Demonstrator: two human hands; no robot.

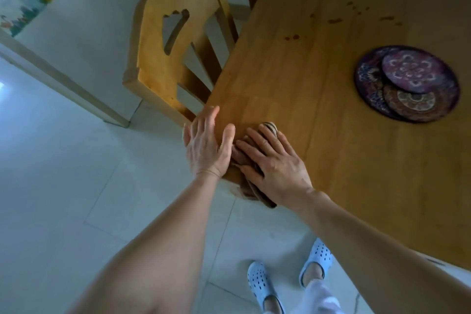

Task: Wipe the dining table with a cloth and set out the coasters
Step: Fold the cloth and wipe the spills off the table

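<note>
The right hand [276, 164], fingers [256, 141] straight, presses the soft, limp cloth [251, 190] at the surface [344, 173] corner; left hand [206, 146] flat, seemingly empty. Grip the cloth's bunched middle.

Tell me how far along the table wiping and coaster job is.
Done: nothing looks clearly finished. In hand: the right hand presses the cloth flat at the table corner, and the left hand lies at the edge beside it. Left: dark spots mark the far tabletop, and the coasters sit stacked, not set out.
</note>
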